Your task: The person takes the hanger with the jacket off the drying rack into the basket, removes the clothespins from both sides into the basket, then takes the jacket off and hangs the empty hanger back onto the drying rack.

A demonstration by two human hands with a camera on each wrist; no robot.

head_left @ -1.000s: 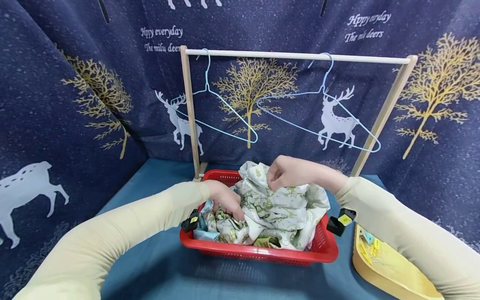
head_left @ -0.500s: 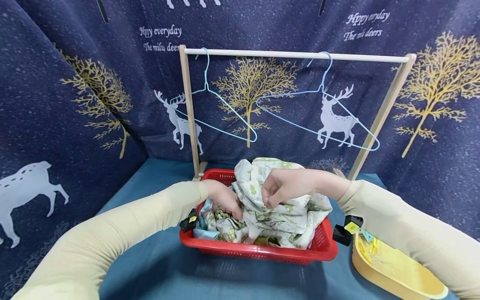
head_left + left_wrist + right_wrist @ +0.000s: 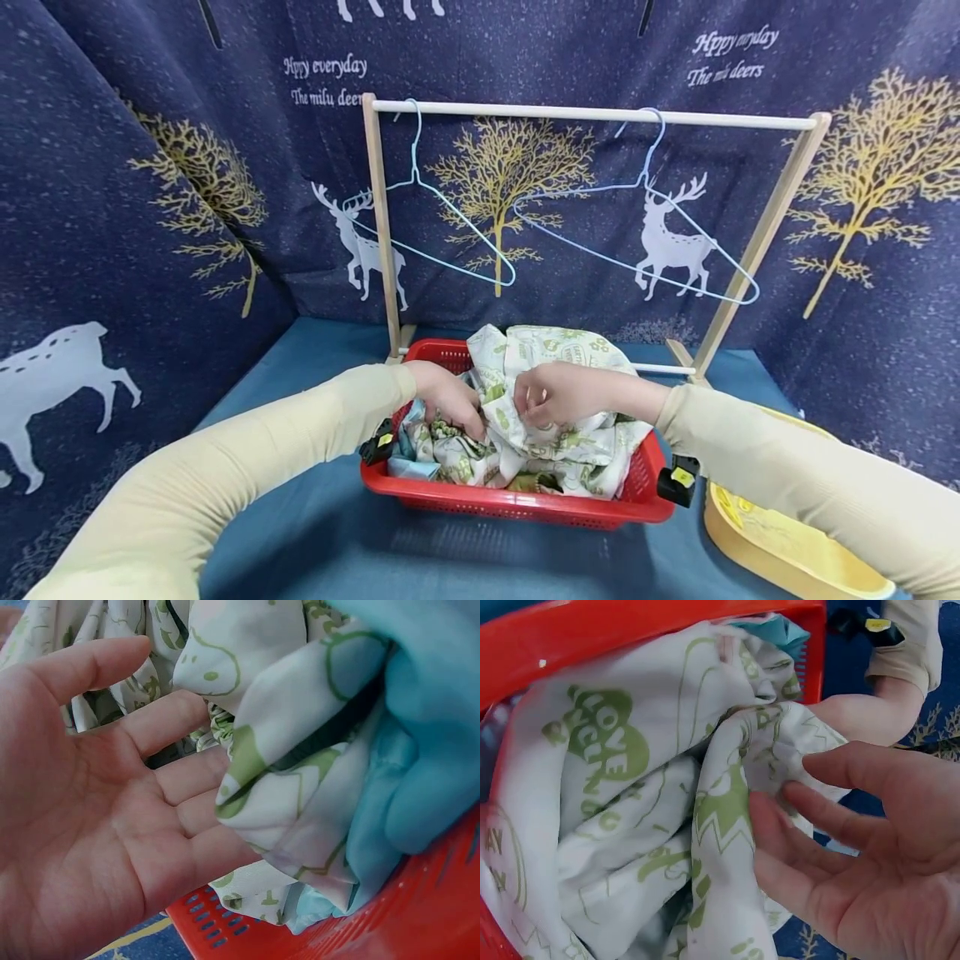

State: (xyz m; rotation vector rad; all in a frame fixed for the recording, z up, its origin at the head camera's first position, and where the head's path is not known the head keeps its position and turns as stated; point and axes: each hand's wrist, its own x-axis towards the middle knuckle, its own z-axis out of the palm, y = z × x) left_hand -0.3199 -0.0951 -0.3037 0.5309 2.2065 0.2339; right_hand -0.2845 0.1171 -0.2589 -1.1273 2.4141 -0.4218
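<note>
A red basket [image 3: 525, 502] holds crumpled white fabric [image 3: 577, 343] printed in green, plus a piece of light blue cloth [image 3: 411, 468] at its left end. My left hand [image 3: 448, 396] reaches into the fabric on the left. In the left wrist view its palm is spread, with straight fingers [image 3: 191, 776] going behind a white-and-green fold. Over the middle of the pile is my right hand [image 3: 566, 392], fingers loosely bent. The right wrist view shows a gap between thumb and index finger, while the other fingertips touch a fold of the printed fabric [image 3: 724, 817].
Behind the basket stands a wooden rack [image 3: 525, 109] with two light blue hangers, a left hanger [image 3: 415, 150] and a right hanger [image 3: 651, 158]. A yellow tray [image 3: 795, 550] with yellow clips lies at the right, partly under the right sleeve [image 3: 795, 467].
My right hand has moved down and slightly left over the pile. The white fabric at the back has spread flatter, showing more print. The left hand has stayed nearly still.
</note>
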